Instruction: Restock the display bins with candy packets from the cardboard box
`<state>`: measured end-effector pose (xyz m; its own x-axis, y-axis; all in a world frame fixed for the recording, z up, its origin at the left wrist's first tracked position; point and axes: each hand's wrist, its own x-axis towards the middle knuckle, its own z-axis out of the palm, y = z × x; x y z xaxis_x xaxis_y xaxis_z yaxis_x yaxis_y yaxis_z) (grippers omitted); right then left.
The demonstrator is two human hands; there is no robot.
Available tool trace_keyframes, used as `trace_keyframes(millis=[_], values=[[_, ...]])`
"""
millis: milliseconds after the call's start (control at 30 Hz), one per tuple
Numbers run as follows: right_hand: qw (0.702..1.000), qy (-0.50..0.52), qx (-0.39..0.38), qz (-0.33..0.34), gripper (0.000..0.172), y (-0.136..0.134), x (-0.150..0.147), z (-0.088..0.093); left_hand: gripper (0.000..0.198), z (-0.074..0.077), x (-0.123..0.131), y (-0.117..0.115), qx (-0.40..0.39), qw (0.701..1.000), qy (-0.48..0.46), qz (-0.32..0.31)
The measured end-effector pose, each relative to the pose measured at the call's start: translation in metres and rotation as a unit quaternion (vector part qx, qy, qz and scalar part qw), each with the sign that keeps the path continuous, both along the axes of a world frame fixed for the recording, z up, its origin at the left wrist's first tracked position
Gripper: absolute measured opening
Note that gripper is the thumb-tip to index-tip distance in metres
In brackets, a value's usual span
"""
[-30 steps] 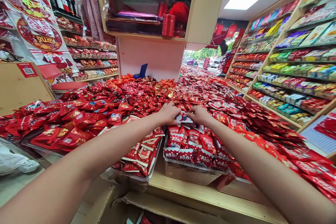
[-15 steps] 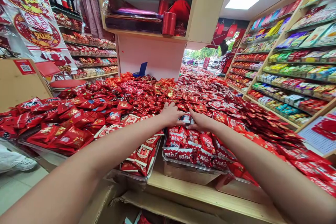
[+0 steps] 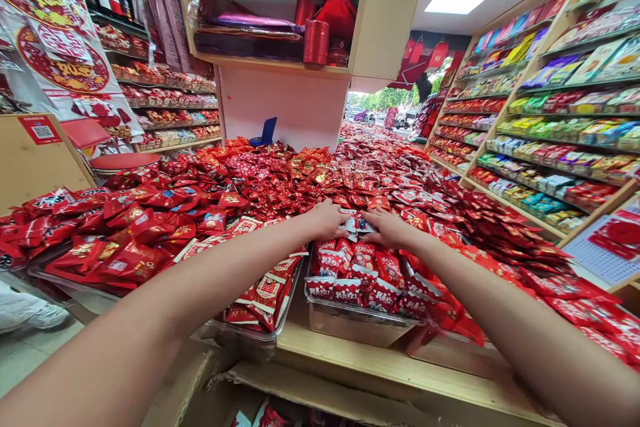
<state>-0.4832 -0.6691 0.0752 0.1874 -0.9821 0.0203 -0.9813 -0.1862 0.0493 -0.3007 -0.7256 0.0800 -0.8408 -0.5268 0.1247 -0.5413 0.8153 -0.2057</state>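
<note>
Both arms reach forward over a clear plastic bin (image 3: 350,312) heaped with red-and-white candy packets (image 3: 364,273). At the back left of this heap lies my left hand (image 3: 327,220), its fingers apart and resting on packets. My right hand (image 3: 387,228) lies flat at the back right, fingers stretched out to the left. Between the two hands are a few packets (image 3: 356,221) with white and dark ends. Neither hand visibly grips a packet; the undersides of both hands are hidden.
Beside it on the left is a bin of red-and-cream packets (image 3: 265,293), then larger red bags (image 3: 133,257). An open cardboard box (image 3: 300,387) sits below the wooden shelf edge (image 3: 360,367). A cabinet (image 3: 387,7) overhangs the back; stocked shelves (image 3: 560,107) line the right.
My right hand has flattened and spread its fingers on the packets. My left hand has barely shifted. The whole view has moved slightly.
</note>
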Motion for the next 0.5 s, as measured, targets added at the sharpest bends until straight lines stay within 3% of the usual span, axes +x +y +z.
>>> trace_keyframes(millis=[100, 267, 500], values=[[1.0, -0.003, -0.006, -0.003, 0.075, 0.004, -0.004, 0.0, 0.04, 0.004, 0.003, -0.002, 0.01, 1.0, -0.014, -0.01], [1.0, -0.008, 0.015, 0.015, 0.066, 0.006, -0.004, 0.001, 0.029, 0.011, 0.002, -0.003, 0.021, 0.999, -0.025, -0.034], [1.0, 0.01, 0.014, 0.012, 0.066, 0.005, -0.001, 0.003, 0.033, 0.005, -0.007, 0.003, -0.005, 1.0, 0.014, -0.027]])
